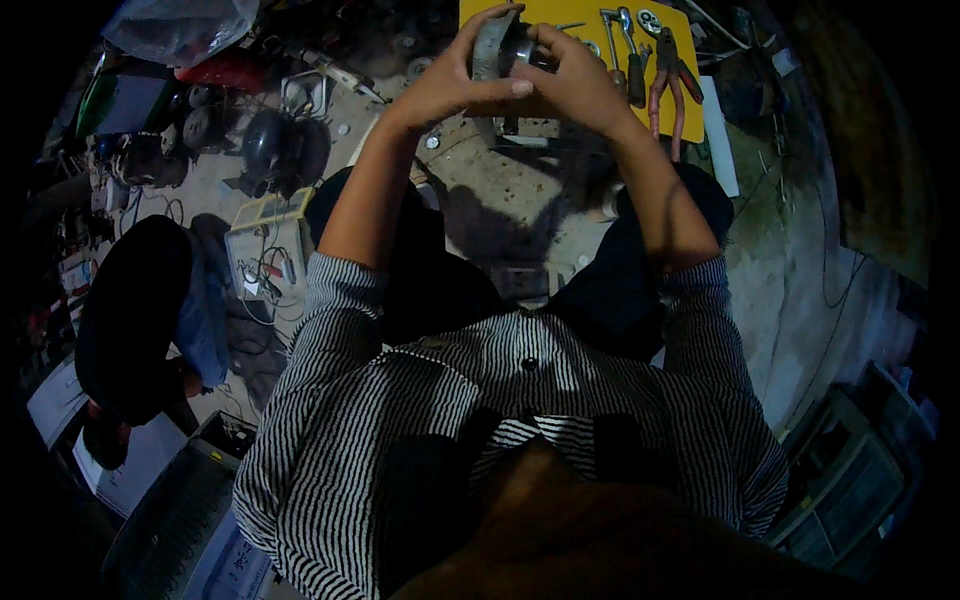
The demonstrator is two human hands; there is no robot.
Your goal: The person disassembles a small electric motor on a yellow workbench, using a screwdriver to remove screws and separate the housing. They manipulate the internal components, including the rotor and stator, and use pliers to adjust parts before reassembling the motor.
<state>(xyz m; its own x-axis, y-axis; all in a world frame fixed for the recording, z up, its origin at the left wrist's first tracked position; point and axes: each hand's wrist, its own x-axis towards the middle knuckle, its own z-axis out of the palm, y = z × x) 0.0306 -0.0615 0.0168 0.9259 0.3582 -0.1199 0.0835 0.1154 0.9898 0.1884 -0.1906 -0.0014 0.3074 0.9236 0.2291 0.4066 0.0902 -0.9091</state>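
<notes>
Both my hands are raised at the top of the head view, close together around one grey metal part point(489, 48). The part has a flat, plate-like side and a dark, round, shiny body; what kind of part it is I cannot make out. My left hand point(458, 82) grips the flat side, thumb stretched across toward the right. My right hand point(580, 85) curls its fingers around the round side. Just right of it, on a yellow sheet point(590, 10), lie pliers point(668, 72) with red handles, a ratchet wrench point(649, 22) and several other hand tools.
A person in dark clothes point(135, 310) crouches at the left. Near them stand a shallow pale tray point(268, 250) with cables and a dark rounded object point(268, 140). A clear plastic bag point(185, 28) lies far left. Grey crates point(850, 480) stand at the lower right.
</notes>
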